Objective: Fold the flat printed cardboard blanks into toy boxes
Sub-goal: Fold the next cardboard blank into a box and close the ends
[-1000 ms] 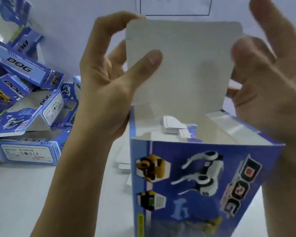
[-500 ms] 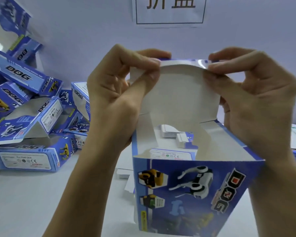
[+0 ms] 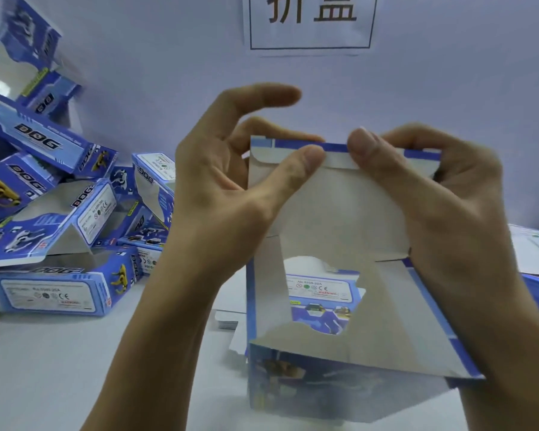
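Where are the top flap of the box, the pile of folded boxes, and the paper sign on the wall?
top flap (image 3: 333, 206): head view, grey inner face.
pile of folded boxes (image 3: 50, 213): head view, middle of the heap.
paper sign (image 3: 311, 23): head view, printed characters.

The box (image 3: 339, 306) is thin cardboard: glossy blue print outside, matt grey-white unprinted board inside. Left of it, the piled boxes (image 3: 53, 237) show the same glossy print. Beneath it, the table (image 3: 44, 368) looks smooth and matt pale.
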